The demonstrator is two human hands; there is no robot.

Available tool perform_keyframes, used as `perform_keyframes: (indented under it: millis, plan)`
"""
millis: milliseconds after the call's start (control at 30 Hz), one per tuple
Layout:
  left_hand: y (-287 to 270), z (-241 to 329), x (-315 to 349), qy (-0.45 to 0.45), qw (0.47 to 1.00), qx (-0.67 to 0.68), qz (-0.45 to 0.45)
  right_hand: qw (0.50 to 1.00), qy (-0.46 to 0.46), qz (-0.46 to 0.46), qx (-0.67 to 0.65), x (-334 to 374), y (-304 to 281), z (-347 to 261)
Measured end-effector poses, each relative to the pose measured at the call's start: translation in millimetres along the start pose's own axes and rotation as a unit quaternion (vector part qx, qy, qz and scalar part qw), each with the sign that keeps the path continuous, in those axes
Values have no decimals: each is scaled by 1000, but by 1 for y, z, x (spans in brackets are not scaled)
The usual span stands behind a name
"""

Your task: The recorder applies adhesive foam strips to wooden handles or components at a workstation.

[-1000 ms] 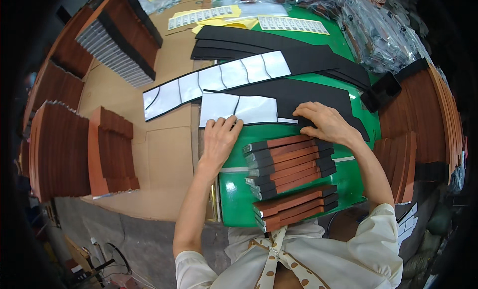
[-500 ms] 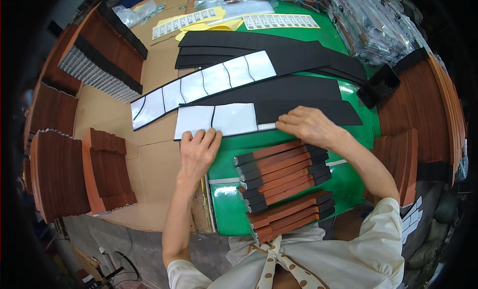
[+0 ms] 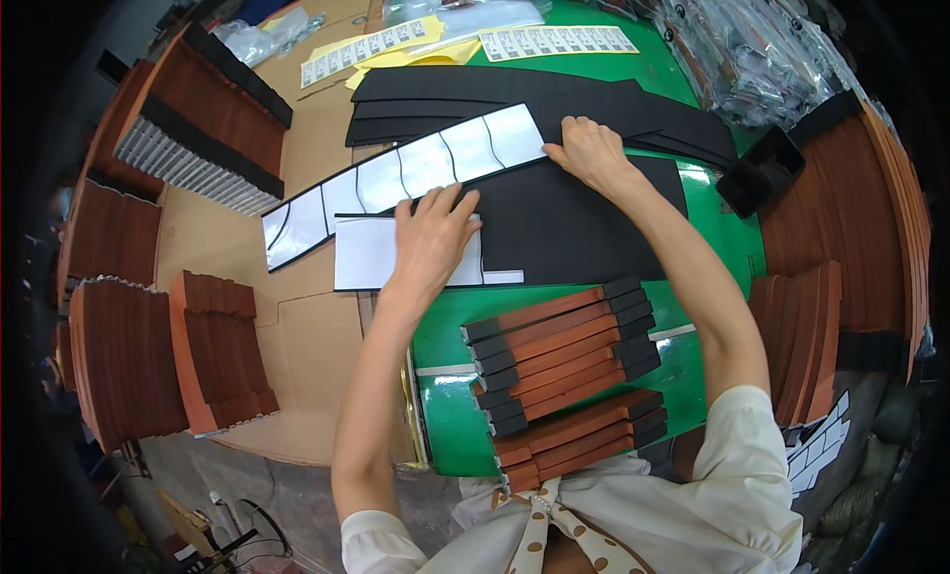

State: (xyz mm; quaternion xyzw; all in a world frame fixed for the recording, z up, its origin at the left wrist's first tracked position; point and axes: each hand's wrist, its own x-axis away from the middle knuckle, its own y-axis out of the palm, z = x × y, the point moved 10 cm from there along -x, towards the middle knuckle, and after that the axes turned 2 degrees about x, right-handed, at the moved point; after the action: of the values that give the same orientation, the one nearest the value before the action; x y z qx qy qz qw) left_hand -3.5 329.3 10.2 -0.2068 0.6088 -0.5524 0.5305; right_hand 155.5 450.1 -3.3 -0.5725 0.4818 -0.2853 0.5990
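Observation:
My left hand [image 3: 432,239] lies with fingers spread on a black foam sheet [image 3: 594,242], over its white-faced left part [image 3: 364,255], with fingertips near the upper edge. A small white strip [image 3: 503,276] shows at the sheet's lower edge. Behind it, a second, slanted black foam sheet carries a row of white pieces [image 3: 426,163] split by thin dark gaps. My right hand [image 3: 594,158] is closed at the right end of that row, fingers curled on the slanted black sheet; the exact grip is partly hidden.
More black sheets [image 3: 426,89] lie behind. Brown wood-grain pieces with black ends [image 3: 564,341] are stacked in front. Brown panel stacks stand left [image 3: 124,361] and right [image 3: 841,218]. A black phone-like object [image 3: 760,173], label sheets [image 3: 559,43] and clear plastic wrapping [image 3: 737,54] lie around.
My right hand has left the front sheet's lower edge and moved up to the slanted sheet. My left hand has slid up and right; the front sheet lies straighter and shifted left.

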Motion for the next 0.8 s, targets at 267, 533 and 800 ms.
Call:
perform_keyframes:
  millis: [267,533,800]
  plan:
    - [44,-15,-9,-48,997,-44,-38,995,69,-45,59,-20,26,2]
    - [44,-14,-6,-53,997,-57,-29,999,31,-21,39,-19,22,4]
    - [47,-14,-4,-70,996,-46,-27,999,44,12,28,-12,14,12]
